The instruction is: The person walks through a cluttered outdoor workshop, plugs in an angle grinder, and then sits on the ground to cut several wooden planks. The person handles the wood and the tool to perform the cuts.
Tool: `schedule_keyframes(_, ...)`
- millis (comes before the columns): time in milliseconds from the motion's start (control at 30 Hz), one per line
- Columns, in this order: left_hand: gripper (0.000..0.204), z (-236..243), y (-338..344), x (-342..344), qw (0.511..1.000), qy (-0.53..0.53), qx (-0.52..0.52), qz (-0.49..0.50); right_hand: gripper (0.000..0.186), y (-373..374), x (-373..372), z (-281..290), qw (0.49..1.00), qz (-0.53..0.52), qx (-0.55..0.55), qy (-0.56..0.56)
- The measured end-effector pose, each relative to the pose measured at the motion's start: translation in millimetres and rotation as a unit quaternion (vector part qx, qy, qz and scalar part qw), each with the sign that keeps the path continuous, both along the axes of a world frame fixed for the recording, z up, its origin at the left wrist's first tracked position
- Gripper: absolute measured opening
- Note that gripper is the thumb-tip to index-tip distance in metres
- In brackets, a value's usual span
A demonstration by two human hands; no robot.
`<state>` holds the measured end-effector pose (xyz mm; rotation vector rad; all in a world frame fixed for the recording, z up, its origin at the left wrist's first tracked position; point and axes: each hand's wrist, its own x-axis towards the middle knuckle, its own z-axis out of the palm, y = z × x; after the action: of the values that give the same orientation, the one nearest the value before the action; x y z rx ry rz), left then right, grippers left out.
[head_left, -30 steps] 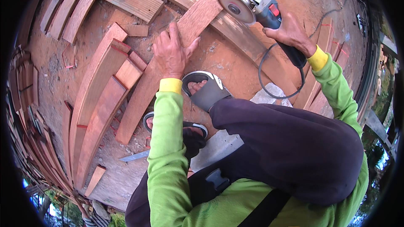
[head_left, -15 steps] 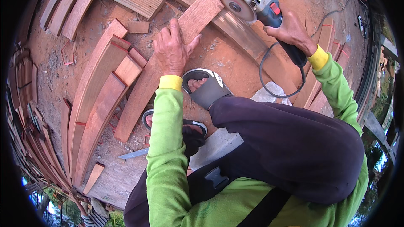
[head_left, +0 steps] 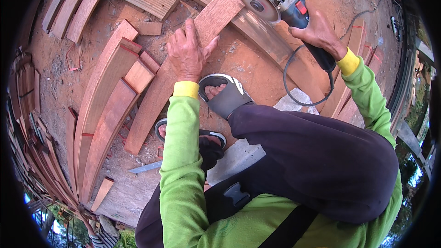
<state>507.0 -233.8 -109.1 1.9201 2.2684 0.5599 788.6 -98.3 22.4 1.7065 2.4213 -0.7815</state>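
My left hand [head_left: 188, 55] grips a long reddish wooden board [head_left: 219, 10], thumb and fingers spread across its width. The board slants from lower centre to the top, over another weathered plank [head_left: 271, 45]. My right hand [head_left: 321, 36] is wrapped round the body of an angle grinder [head_left: 293, 10] with a red switch. Its round disc [head_left: 257, 2] hangs beside the reddish board's right edge; whether they touch I cannot tell, nor whether it spins. A black cord [head_left: 288, 66] loops down from the grinder's handle.
Several curved boards [head_left: 105, 69] lie at left, more planks [head_left: 82, 9] at upper left and right [head_left: 349, 73], and a pile [head_left: 27, 92] at the far left. My sandalled foot [head_left: 218, 92] is beside the board; a concrete block [head_left: 234, 156] and metal strip [head_left: 144, 167] lie below.
Both hands hold as before. The grinder has edged slightly right, and the boards and ground sit a little higher in the picture than a second ago.
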Motion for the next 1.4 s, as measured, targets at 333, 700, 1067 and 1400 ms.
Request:
schedule_keyframes(333,0.083,-0.9,0.0,0.4,1.0,-0.001,-0.003,0.002,0.064,1.1,2.6,-2.5,1.0,0.01,0.007,-0.003)
schedule_keyframes(700,0.082,-0.4,-0.2,0.2,1.0,-0.005,-0.001,0.0,0.065,1.5,2.9,-3.7,1.0,0.008,0.009,-0.015)
schedule_keyframes(1067,0.082,-0.7,0.3,0.2,1.0,-0.004,0.002,-0.001,0.063,2.4,4.4,-6.1,1.0,0.019,0.015,-0.006)
schedule_keyframes(1400,0.082,-2.7,0.0,0.2,1.0,0.001,0.013,0.0,0.062,2.8,3.4,-6.3,1.0,0.016,0.013,-0.012)
